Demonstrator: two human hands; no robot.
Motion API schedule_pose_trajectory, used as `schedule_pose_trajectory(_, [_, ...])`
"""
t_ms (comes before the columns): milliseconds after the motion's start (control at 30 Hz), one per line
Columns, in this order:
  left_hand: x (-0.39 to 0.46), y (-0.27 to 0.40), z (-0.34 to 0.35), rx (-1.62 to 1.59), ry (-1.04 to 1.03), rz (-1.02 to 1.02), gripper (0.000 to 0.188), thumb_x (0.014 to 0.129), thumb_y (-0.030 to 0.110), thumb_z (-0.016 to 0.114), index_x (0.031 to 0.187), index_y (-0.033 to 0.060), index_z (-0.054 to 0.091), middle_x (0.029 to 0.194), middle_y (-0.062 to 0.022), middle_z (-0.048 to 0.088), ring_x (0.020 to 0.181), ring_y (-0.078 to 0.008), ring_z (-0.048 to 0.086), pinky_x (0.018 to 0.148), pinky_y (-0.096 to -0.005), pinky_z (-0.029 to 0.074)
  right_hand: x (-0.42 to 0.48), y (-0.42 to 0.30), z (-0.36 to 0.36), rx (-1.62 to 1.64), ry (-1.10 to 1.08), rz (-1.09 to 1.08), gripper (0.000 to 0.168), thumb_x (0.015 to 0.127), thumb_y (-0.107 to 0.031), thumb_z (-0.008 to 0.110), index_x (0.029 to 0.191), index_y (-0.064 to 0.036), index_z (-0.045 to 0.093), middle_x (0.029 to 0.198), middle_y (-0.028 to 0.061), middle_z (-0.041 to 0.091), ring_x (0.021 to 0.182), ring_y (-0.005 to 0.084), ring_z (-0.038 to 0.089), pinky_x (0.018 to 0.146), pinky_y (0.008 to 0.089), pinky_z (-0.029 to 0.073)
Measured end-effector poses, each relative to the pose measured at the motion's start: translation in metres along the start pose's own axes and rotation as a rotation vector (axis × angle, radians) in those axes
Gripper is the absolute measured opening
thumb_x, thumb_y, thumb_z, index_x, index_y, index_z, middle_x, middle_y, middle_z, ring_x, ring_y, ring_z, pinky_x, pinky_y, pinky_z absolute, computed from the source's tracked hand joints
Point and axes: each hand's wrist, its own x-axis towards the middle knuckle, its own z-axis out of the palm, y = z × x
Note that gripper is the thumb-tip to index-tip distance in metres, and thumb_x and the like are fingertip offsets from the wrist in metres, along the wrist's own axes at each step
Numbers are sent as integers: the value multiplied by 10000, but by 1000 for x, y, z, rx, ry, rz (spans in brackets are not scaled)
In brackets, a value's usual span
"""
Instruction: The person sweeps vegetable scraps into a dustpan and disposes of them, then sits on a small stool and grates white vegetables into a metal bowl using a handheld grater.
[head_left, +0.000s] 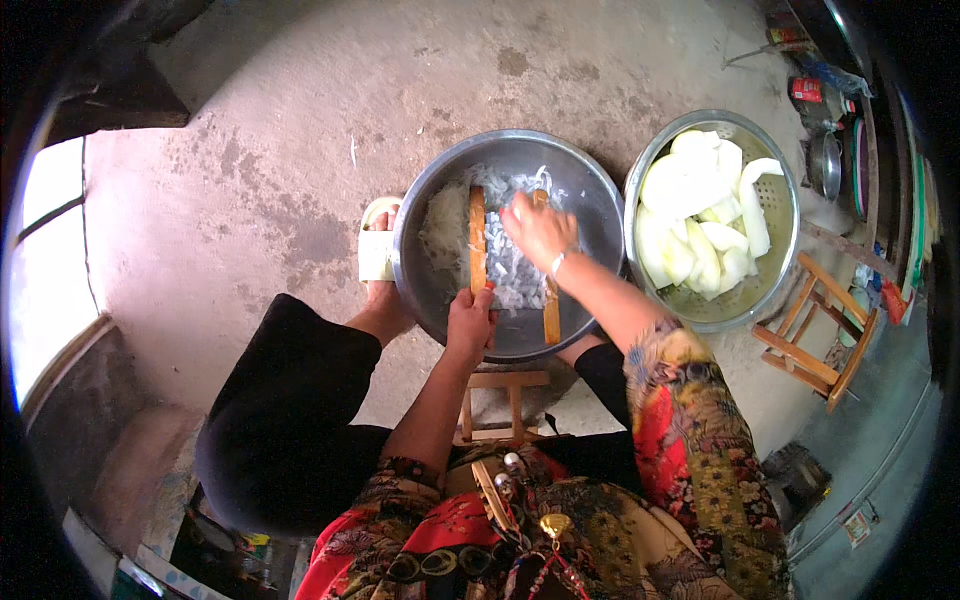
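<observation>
A wide metal basin (592, 225) stands on the floor before me, with a wooden-framed grater (477, 232) in it. My left hand (471, 321) grips the near end of the grater's left rail. Over the grater's far part lies my right hand (541, 231), palm down with the fingers bent; whether it holds a piece is hidden beneath it. White vegetable shreds (450, 225) lie in the basin and across the grater. At the right, touching or close to the basin, a perforated metal colander (780, 277) holds several pale, peeled gourd-like pieces (686, 184).
A small wooden stool (799, 356) lies right of the colander. Part of another wooden seat (510, 380) shows below the basin. My slippered foot (376, 255) rests against the basin's left side. Shelving with a metal bowl (827, 165) and other goods lines the right side.
</observation>
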Motion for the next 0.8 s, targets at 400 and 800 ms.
schedule_pose_trajectory(400, [-3,7,-5,-48,-3,-14,181,922,236,507,996,73,539,608,-24,469,367,-102,367,295,-278,291,1,-3,21,4,198,-66,285,925,-362,407,968,-96,499,603,197,611,557,368,624,575,510,481])
schedule_pose_trajectory(800, [-6,7,-10,-81,14,-8,151,920,234,508,887,87,503,572,-12,448,360,-98,368,298,-263,288,-3,-6,3,-45,-19,-81,298,947,-297,339,969,-24,455,677,192,629,632,329,644,591,462,454])
